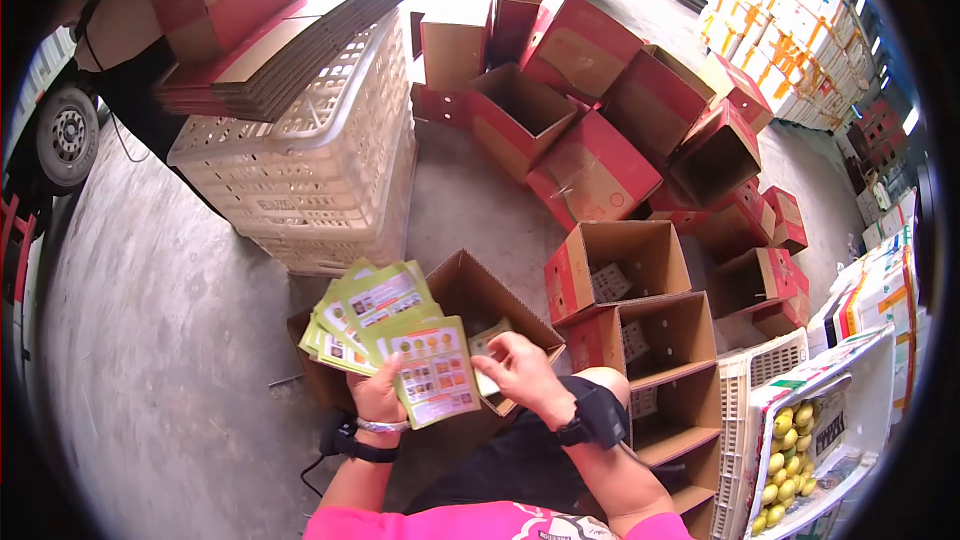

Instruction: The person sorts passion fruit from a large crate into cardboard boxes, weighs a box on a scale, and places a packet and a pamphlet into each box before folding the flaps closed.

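Observation:
A fanned stack of printed leaflets with green borders is gripped in my left hand, thumb over the front sheet. My right hand is closed at the stack's right edge, its thumb and fingers pinching a pale leaflet partly hidden behind them. Both hands are over an open cardboard box in front of my knees. Most of the box's inside is covered by the leaflets and my hands.
Open boxes stand in a column at my right, several with leaflets inside. More red-and-brown boxes cluster ahead. Flattened cartons lie on white crates, beside a person. A foam box holds yellow fruit.

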### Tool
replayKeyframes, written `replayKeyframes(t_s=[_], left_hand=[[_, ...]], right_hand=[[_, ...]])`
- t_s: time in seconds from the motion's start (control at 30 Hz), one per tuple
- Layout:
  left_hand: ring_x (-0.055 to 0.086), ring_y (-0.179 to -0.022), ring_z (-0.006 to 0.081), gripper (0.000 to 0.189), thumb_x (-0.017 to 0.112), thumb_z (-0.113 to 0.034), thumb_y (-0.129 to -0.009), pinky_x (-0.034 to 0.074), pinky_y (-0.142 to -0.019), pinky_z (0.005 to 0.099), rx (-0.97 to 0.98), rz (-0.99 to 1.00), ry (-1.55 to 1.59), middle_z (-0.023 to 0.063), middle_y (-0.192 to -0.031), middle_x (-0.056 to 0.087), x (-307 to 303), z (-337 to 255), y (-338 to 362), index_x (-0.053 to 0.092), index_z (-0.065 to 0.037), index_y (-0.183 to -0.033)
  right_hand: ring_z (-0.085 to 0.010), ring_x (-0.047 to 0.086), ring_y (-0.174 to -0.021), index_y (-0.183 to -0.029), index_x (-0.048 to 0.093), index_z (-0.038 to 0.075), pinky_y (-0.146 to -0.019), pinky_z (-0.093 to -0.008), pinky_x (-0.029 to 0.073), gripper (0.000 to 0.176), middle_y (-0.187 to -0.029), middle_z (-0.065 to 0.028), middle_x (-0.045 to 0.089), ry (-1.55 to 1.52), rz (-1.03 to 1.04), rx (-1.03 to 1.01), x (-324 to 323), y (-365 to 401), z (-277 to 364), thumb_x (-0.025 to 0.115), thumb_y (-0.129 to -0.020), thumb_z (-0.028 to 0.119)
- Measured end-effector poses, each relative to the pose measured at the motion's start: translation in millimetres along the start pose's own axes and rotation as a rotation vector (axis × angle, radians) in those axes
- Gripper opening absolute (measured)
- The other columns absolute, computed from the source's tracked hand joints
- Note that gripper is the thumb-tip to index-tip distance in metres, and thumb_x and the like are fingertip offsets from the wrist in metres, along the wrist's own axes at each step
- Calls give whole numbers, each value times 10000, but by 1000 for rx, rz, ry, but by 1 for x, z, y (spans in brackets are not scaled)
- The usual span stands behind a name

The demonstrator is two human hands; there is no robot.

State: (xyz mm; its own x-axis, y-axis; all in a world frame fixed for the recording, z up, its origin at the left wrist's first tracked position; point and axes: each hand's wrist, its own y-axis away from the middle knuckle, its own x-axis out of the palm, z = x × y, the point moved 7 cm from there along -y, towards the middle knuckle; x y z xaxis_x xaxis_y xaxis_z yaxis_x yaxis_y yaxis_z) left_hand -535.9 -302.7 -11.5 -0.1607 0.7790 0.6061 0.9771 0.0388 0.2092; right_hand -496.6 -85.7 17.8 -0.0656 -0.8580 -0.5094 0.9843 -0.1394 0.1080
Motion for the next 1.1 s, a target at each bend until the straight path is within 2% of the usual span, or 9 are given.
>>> replayKeyframes(t_s=[0.07,0.23,0.37,0.6,0.67,0.8,0.9,1.0,1.1], left_hand=[[595,-1019,236,489,548,150,-777,501,-877,379,12,30,-19,126,-1156,583,15,4,11,475,-16,-1231],[596,-1015,221,488,543,139,-789,498,-871,368,-17,51,1,118,-1172,579,19,12,12,466,-19,-1245],[586,-1029,213,499,539,137,-790,491,-883,365,-11,89,-38,112,-1194,566,11,10,11,455,-21,-1256],[573,-1025,208,490,578,109,-780,478,-894,378,384,-281,-148,100,-1189,553,-64,-112,-11,446,-30,-1231],[578,-1018,226,488,578,108,-781,475,-906,386,465,-271,-124,111,-1190,549,-68,-151,-5,442,-26,-1229],[540,-1090,250,541,526,95,-810,464,-933,397,458,-242,-123,146,-1275,483,-69,-163,10,387,-28,-1318],[526,-1104,234,563,517,80,-815,446,-936,382,349,-158,-183,133,-1286,472,-55,-122,21,367,-32,-1346],[529,-1087,210,552,542,58,-808,431,-930,349,-10,17,-133,103,-1246,506,-43,-49,31,380,-22,-1329],[572,-1009,211,456,599,35,-761,455,-889,340,-280,391,-293,115,-1181,559,14,5,56,508,12,-1207]], right_hand=[[-274,624,-715,-833,582,-19,-645,-380,478,328,-773,-162,614,-144,119,108,11,5,8,649,-846,302],[-295,629,-730,-859,597,-29,-650,-357,477,115,-783,-183,616,-112,-13,-132,2,14,18,566,-847,81],[-287,641,-775,-916,621,-19,-688,-340,489,133,-824,-185,632,-238,19,-139,8,19,9,547,-854,73],[-317,656,-745,-927,636,-9,-682,-362,506,175,-769,-187,647,-257,86,4,41,15,3,507,-842,72],[-266,658,-714,-926,648,0,-677,-351,511,196,-796,-189,653,23,126,-116,72,5,8,509,-831,99],[-354,626,-881,-1025,616,-5,-781,-406,484,298,-922,-221,645,75,333,115,130,-9,12,534,-862,230],[-289,612,-996,-1188,546,0,-845,-377,469,433,-1087,-181,632,-1,285,51,109,8,32,549,-898,323],[-220,601,-976,-1212,546,41,-834,-356,466,413,-1061,-73,641,-832,233,335,73,43,25,507,-935,344],[-144,575,-993,-1201,545,12,-848,-286,450,372,-1057,-45,627,-1255,214,212,17,83,29,549,-927,264]])
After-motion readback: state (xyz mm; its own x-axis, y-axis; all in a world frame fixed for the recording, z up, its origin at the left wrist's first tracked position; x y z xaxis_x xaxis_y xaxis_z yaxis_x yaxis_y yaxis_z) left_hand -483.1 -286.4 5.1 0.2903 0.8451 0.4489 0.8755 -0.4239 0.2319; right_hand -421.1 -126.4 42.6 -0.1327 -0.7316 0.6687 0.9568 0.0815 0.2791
